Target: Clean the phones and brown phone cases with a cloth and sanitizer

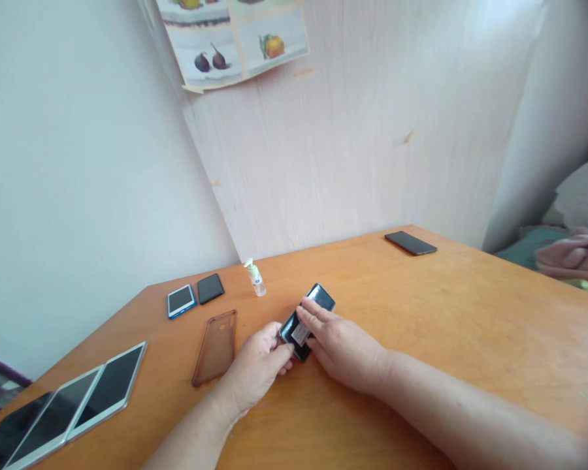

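Glossy black, a phone (293, 328) bearing a white label (301, 334) is held right of the pump bottle (257, 282) and nearer the person, over a wooden table (436, 313). The left hand (257, 365) is half closed, pinching one corner between thumb and fingers; the right hand (342, 352) lays nearly straight fingers across the surface, resting rather than gripping. A slip looks the likeliest mishap: pressure from the right hand could slide the smooth phone out of that corner hold. Rubbing fingertips might also peel the label, and a straying left forearm could nudge the brown case (215, 349), left of the bottle and nearer the person. Counted: two hands, one held phone, one label, one case, one bottle; left of the bottle, one black phone (210, 288) and one blue-rimmed phone (181, 300); far to its right, one dark device (410, 243); well left and nearer, three tablet-like devices (108, 385).
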A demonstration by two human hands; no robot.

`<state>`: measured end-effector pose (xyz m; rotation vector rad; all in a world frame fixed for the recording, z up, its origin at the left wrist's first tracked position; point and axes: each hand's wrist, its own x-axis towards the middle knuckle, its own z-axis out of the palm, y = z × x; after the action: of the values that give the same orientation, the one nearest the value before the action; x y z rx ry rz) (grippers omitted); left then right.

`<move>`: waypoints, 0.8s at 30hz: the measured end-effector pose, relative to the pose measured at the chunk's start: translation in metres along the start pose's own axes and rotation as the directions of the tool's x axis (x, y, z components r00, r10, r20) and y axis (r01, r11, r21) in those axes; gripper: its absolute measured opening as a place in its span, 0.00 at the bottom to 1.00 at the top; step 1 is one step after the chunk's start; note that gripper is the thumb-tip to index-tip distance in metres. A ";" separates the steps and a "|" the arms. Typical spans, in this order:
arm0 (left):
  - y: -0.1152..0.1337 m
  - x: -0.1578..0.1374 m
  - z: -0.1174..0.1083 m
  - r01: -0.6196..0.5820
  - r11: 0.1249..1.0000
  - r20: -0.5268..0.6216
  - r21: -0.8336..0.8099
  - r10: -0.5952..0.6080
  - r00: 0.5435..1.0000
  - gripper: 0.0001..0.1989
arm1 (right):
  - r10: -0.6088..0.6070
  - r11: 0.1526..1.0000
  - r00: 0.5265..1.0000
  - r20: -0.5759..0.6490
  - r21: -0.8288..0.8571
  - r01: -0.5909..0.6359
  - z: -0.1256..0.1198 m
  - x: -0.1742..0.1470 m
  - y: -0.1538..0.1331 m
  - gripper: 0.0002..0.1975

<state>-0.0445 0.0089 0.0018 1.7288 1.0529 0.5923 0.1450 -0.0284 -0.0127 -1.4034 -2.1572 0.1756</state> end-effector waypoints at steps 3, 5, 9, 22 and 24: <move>0.000 -0.001 0.000 -0.008 1.000 0.012 0.024 0.008 1.000 0.09 | 0.239 0.961 0.966 -0.094 0.168 -0.222 -0.004 0.008 0.027 0.27; -0.001 -0.001 -0.001 -0.048 0.996 0.006 0.076 0.047 0.999 0.07 | 0.357 0.898 0.922 -0.152 0.327 -0.294 -0.007 0.012 0.044 0.20; -0.003 -0.001 -0.006 -0.157 0.949 -0.065 0.275 0.181 0.981 0.04 | 0.518 0.792 0.826 -0.224 0.491 -0.363 -0.013 0.019 0.064 0.11; 0.004 -0.012 -0.002 -0.366 0.741 -0.008 0.563 0.447 0.894 0.09 | 0.765 0.314 0.641 -0.066 0.907 -0.281 -0.018 0.017 0.061 0.07; 0.002 -0.012 0.001 -0.349 0.742 0.011 0.572 0.418 0.908 0.11 | 0.751 0.288 0.659 -0.038 0.917 -0.275 -0.014 0.017 0.060 0.07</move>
<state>-0.0495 -0.0020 0.0043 2.5065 1.0169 0.6895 0.1949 0.0104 -0.0185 -1.2493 -0.7767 0.9427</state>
